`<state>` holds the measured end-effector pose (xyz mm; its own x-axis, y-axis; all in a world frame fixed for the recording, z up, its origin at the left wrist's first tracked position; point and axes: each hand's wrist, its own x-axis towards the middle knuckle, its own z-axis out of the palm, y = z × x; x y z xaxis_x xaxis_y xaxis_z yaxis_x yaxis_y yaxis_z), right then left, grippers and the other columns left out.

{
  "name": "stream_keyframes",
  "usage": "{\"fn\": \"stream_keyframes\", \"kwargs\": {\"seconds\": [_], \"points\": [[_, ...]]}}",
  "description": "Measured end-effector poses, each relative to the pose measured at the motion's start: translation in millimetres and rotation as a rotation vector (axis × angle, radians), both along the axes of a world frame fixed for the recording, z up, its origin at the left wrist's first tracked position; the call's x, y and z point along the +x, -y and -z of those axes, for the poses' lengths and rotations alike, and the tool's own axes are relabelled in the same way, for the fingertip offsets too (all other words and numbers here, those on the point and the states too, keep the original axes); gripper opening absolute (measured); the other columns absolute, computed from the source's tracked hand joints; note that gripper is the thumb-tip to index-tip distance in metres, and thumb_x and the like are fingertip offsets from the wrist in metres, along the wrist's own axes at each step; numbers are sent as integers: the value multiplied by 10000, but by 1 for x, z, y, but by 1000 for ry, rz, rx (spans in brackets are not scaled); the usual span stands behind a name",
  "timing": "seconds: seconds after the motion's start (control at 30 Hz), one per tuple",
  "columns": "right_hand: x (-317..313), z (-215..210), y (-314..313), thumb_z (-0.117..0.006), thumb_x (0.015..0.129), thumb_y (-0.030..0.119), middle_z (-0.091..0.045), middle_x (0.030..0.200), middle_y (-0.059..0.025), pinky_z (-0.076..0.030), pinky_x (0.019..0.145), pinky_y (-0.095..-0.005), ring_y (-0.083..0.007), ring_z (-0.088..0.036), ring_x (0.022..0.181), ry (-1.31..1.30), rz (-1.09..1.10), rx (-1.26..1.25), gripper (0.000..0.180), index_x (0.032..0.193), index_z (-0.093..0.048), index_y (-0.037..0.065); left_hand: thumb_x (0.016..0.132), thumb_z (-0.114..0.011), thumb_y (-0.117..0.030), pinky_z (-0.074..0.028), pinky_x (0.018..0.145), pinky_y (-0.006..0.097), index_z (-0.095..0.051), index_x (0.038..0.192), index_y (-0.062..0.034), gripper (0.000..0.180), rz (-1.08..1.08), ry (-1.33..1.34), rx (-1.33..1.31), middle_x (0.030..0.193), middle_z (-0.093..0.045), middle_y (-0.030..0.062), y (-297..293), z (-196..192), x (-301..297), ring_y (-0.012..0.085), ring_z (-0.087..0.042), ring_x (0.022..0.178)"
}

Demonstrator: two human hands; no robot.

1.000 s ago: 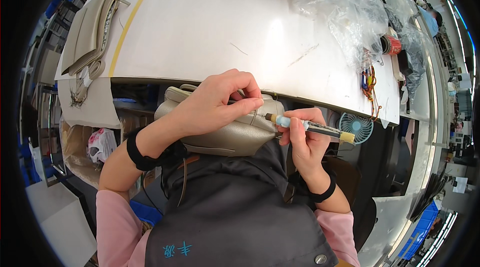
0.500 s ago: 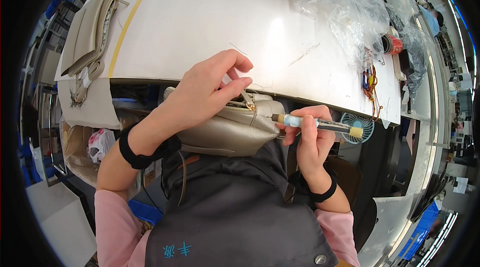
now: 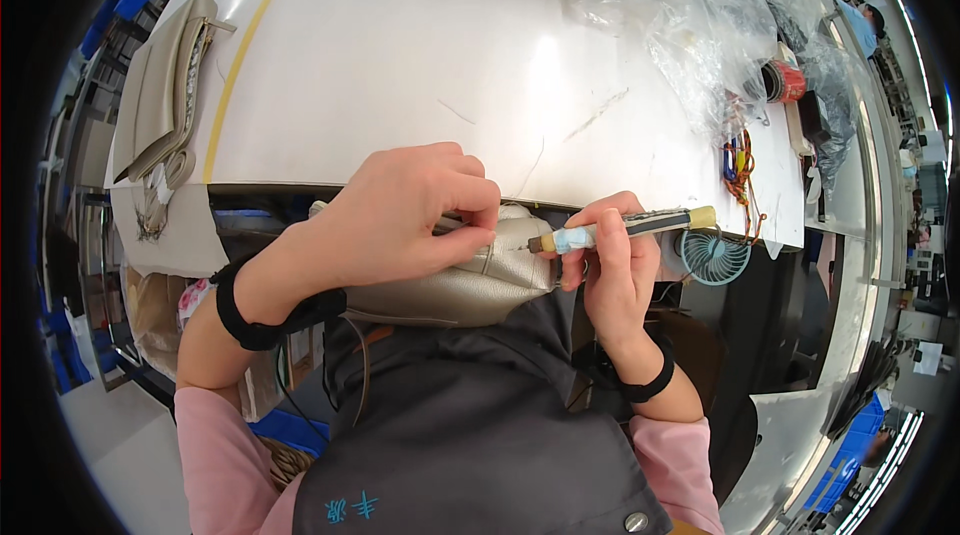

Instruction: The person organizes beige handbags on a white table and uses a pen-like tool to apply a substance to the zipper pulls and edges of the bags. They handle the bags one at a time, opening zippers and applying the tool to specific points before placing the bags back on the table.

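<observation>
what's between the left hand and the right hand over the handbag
In the head view, the front end of the thin-tipped hand tool, held in the right hand, pointing toward the left hand over the beige handbag.

The right hand [image 3: 620, 270] holds a stick-like tool [image 3: 650, 223] — its tip by a shiny bag [image 3: 440, 300] — and the left hand [image 3: 410, 215] curls over that bag.

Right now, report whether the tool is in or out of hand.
In: the right hand is closed around the tool, whose tip points toward the bag.
</observation>
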<state>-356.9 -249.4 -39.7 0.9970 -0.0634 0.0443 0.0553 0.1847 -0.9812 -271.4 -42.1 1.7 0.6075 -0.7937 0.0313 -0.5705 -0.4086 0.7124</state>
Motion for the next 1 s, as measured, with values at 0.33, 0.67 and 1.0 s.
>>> {"fn": "stream_keyframes", "kwargs": {"seconds": [0.33,0.67,1.0], "points": [[6,-2,-2,-492,980,136,-619,711,-59,-391,464,-176,-38,-505,507,-53,1,-60,198,892,-570,-24,816,-635,-63,-409,562,307,-561,807,-24,84,-99,-121,-112,716,-534,77,2,15,-4,210,-517,617],[8,-3,0,-555,950,123,-618,801,-49,-407,438,-189,-53,-541,497,-87,-25,-147,212,844,-621,-48,813,-636,-55,-389,552,326,-543,797,-30,97,-57,-25,-156,706,-510,74,1,18,-4,221,-500,613],[8,-2,0,-589,931,114,-619,805,-41,-409,431,-183,-52,-557,503,-109,-24,-151,176,858,-627,-42,813,-639,-58,-383,546,329,-540,789,-31,106,-54,-11,-186,700,-505,74,2,20,-4,222,-496,613]]}}
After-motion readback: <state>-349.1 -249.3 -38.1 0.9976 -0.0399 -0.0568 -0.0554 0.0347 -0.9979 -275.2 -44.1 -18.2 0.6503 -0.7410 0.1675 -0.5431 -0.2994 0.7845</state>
